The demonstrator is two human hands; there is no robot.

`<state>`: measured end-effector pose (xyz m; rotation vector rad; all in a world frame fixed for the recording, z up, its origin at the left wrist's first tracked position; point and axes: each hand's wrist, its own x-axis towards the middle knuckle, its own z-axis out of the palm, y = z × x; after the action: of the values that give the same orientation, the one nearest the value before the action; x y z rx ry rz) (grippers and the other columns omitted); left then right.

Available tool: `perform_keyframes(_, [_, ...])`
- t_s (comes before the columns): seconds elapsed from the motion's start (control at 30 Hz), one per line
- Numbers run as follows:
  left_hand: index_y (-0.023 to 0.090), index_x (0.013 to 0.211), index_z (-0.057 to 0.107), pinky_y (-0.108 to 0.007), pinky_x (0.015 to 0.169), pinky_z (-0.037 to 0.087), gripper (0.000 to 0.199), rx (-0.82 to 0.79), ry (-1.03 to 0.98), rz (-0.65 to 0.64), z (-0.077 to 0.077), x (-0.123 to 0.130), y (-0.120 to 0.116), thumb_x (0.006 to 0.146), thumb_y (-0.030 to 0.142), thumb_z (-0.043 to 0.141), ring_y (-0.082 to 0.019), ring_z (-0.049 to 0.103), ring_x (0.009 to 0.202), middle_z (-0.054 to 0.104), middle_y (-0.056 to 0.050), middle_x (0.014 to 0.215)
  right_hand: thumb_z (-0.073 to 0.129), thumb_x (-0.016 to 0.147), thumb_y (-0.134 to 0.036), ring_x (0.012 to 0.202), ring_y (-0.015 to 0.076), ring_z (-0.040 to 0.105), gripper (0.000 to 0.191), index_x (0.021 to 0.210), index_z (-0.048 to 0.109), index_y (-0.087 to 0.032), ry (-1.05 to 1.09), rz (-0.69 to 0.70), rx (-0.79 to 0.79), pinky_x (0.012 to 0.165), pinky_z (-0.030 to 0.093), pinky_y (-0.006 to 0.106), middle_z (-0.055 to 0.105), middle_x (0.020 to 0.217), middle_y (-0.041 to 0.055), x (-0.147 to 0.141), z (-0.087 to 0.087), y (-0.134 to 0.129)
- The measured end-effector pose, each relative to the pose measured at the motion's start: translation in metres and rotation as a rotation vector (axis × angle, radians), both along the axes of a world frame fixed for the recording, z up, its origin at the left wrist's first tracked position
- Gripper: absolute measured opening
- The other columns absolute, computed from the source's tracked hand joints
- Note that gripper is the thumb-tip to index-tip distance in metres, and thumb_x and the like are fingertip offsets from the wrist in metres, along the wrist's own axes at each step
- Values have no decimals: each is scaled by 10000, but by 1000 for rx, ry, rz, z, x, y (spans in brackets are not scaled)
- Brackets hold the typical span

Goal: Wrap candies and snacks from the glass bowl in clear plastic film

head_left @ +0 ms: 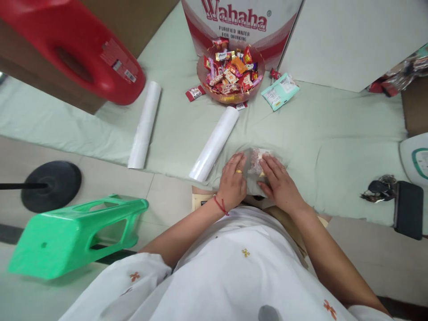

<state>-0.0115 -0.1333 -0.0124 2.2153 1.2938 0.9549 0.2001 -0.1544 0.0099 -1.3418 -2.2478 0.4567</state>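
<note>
A small packet (257, 161) with pinkish contents and a pale label lies at the front edge of the green-covered table, on or under a sheet of clear plastic film (248, 149). My left hand (233, 178), with a gold ring and a red string at the wrist, rests palm down on the film just left of the packet, its fingers stretched out. Across from it, my right hand (280, 182) lies with extended fingers over the packet's right side, covering part of it. The thumb of that hand is spread away from the fingers.
Two white rolls (214, 143) lie to the left. Farther back are a glass bowl (230, 96) of wrapped sweets, a mint-green packet (280, 92) and a Wahaha carton (240, 26). A red jug (110, 67), green stool (56, 243), keys (381, 187) and black phone (408, 209) flank me.
</note>
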Motion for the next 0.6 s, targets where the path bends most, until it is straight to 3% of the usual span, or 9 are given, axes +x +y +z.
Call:
perform_keyframes(0.1, [145,1467,462,-545,1215,392,533,-61,-50,49,7,-4,-2,936,102,440,-287,427,1471,472,-204,1534,417,1032,-189,1498,298,418,542,1572,435,-233,23,-90,-5,1189,418,585,508,1569,148,0,3,10])
perform_keyframes(0.17, [160,1419,509,-542,1199,413,463,-130,-130,93,12,-7,-3,957,150,480,-283,478,1424,498,-192,1496,428,1045,-260,1401,305,534,476,1513,504,-220,122,-229,-53,1145,467,563,579,1500,158,3,11,13])
perform_keyframes(0.3, [179,1399,524,-479,1045,558,439,-450,-512,42,27,-10,-1,1001,361,561,-283,577,1325,543,-191,1444,488,1034,-495,1245,292,655,446,1407,559,-262,599,-462,-324,1012,573,491,678,1366,113,2,33,9])
perform_keyframes(0.4, [200,1447,490,-422,888,627,604,-858,-861,-77,38,-4,5,967,547,610,-305,630,1273,569,-197,1462,555,995,-538,1194,285,683,395,1279,612,-270,963,-429,-548,951,605,472,689,1341,92,-10,41,2])
perform_keyframes(0.47, [194,1375,572,-406,880,624,651,-1057,-964,-125,44,2,9,880,592,718,-309,661,1224,651,-168,1382,608,968,-536,1131,278,706,368,1213,638,-262,1056,-404,-664,919,619,462,709,1294,85,-17,40,-3])
perform_keyframes(0.6, [167,1136,712,-350,830,601,597,-1209,-977,-30,45,10,14,712,553,877,-276,714,1076,768,-87,1129,634,946,-570,1016,250,728,457,1282,607,-262,1025,-461,-741,857,641,435,700,1278,86,-20,29,-14])
